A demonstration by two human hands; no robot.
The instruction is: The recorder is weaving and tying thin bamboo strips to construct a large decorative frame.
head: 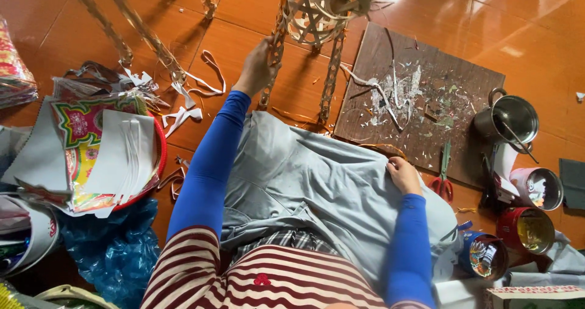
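My left hand (256, 67) reaches forward in a blue sleeve and grips one wrapped leg of a woven bamboo-strip frame (317, 10) that stands on the floor ahead of me. My right hand (403, 175) rests curled on my knee, on the grey cloth (304, 187) over my lap; whether it pinches anything I cannot tell. A thin orange strip (378, 148) lies just beside it. Red-handled scissors (443, 178) lie on the floor to the right of that hand.
A dark wooden board (463, 83) strewn with paper scraps lies ahead on the right. A metal pot (509, 119) and several tins (529, 228) stand at the right. A red basket (159, 156) of coloured printed paper sits at the left, with a blue plastic bag (109, 248) below it.
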